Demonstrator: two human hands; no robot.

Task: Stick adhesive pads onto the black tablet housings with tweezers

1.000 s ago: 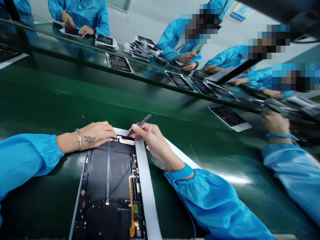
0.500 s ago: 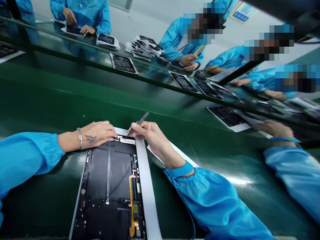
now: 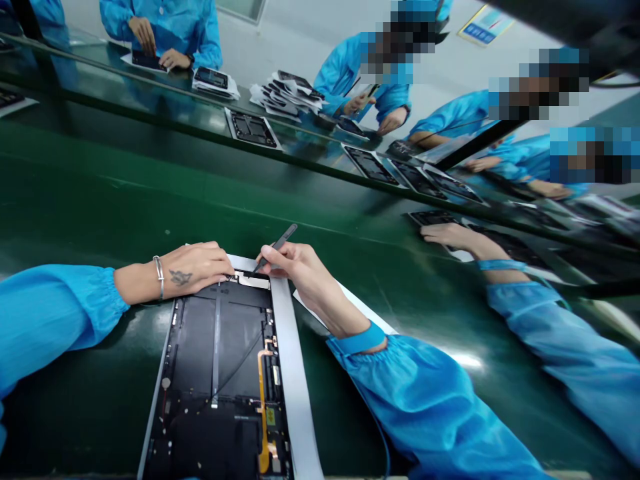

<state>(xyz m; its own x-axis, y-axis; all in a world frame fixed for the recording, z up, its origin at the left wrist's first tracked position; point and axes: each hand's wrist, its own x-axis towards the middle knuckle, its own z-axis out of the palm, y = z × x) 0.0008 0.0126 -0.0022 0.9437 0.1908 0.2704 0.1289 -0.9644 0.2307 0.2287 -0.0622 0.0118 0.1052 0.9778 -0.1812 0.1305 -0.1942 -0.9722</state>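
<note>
The right hand (image 3: 300, 275) pinches a slim black pick (image 3: 281, 243) above the open silver-framed tablet (image 3: 293, 380); the left hand (image 3: 197, 268) rests flat, fingers together. The tablet looks stiff but fragile, best held at its sides.

Got 1 open tablet (image 3: 215, 347) on the green belt (image 3: 150, 200), 1 L hand (image 3: 193, 270), 1 R hand (image 3: 295, 270), 1 black pick (image 3: 277, 248); past the belt, 4 co-workers (image 3: 160, 20), approx 6 more tablets (image 3: 253, 129), 1 stack of pkgs (image 3: 290, 93).
</note>
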